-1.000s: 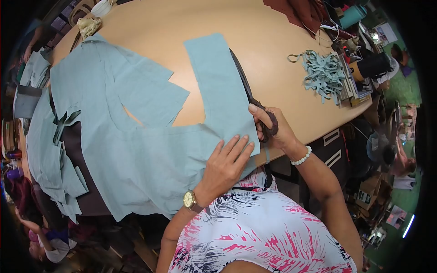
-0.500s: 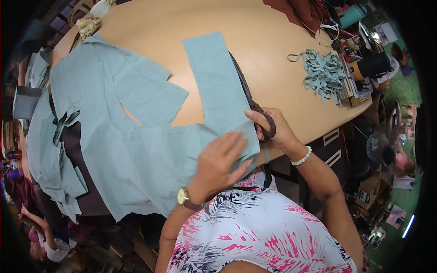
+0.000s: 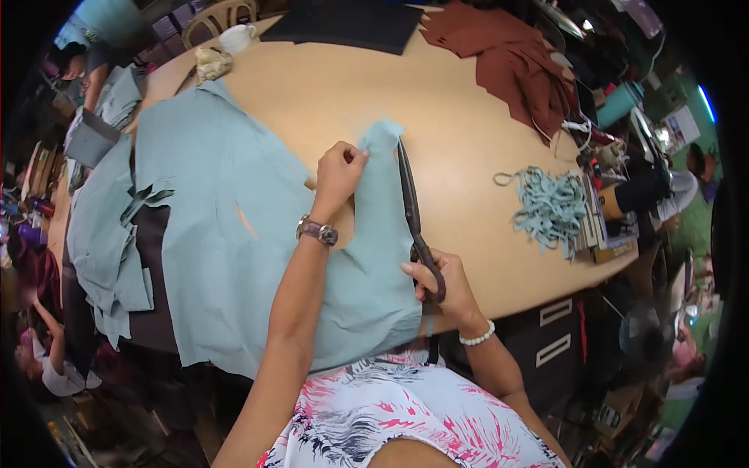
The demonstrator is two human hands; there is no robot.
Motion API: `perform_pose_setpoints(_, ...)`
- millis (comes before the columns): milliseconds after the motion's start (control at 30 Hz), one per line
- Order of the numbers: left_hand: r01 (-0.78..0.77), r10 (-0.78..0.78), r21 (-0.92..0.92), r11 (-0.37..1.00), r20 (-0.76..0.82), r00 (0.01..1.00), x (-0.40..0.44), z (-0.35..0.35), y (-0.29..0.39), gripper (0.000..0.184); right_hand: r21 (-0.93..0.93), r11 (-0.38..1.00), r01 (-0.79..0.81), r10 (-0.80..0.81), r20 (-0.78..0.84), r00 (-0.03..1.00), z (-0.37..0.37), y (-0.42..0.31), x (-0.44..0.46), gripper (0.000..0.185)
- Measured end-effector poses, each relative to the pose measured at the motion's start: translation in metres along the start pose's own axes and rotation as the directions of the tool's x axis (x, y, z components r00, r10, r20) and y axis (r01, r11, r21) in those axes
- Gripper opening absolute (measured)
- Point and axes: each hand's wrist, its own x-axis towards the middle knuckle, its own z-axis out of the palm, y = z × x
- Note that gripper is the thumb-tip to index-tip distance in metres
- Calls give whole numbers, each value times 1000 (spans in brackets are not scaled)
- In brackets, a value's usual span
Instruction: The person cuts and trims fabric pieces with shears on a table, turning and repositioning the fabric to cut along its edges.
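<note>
Pale blue-green fabric spreads over the near left of the table, with a strip reaching away from me. My left hand pinches the left edge of that strip near its far end, which is lifted and curled. In my right hand are large dark scissors, their handles in my fingers. The blades point away from me along the strip's right edge and look closed. More blue-green pieces hang at the table's left side.
A heap of thin blue-green strips lies on the table at right. Rust-brown fabric, a black sheet and a white cup are at the far side. Another person is at the far left.
My left hand has moved from the near fabric to the strip's far end and pinched it; that end has curled up. The view has shifted, showing more of the table's far side.
</note>
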Motion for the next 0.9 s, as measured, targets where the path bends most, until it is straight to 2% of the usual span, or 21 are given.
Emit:
perform_pose_setpoints(33,52,-49,-334,941,17,999,4,-5,-3,19,-38,999,36,-36,0,999,0,-3,2,26)
perform_pose_setpoints(67,96,-81,-629,771,53,995,5,-13,3,17,-75,994,73,-73,1,997,1,-5,4,26)
perform_pose_setpoints(167,-42,72,-852,522,-6,997,2,-51,27,24,-145,962,233,-238,-18,971,9,-19,10,27)
perform_pose_setpoints(267,-290,276,-809,512,-165,947,-21,-74,83,39,-276,892,358,-373,-1,928,15,-36,15,26)
perform_pose_setpoints(367,-290,356,-794,534,-100,929,-28,-99,94,52,-342,802,490,-480,120,869,16,-40,19,27)
perform_pose_setpoints(467,-329,397,-759,561,-102,912,-38,-111,111,52,-343,761,550,-523,177,834,19,-38,21,28)
perform_pose_setpoints(500,-365,406,-721,589,-127,905,-41,-111,113,54,-237,830,505,-474,179,862,18,-31,23,36)
perform_pose_setpoints(600,-464,444,-610,642,-197,874,-47,-107,118,58,12,870,493,-479,257,839,24,-30,23,42)
perform_pose_setpoints(700,-546,499,-513,662,-241,832,-50,-104,116,62,222,919,326,-383,306,871,34,-31,24,50)
perform_pose_setpoints(800,-597,544,-363,716,-247,802,-54,-104,110,64,254,934,250,-324,311,894,38,-32,26,58)
perform_pose_setpoints(900,-625,576,-193,757,-255,777,-64,-103,105,65,229,929,291,-347,266,899,43,-32,29,62)
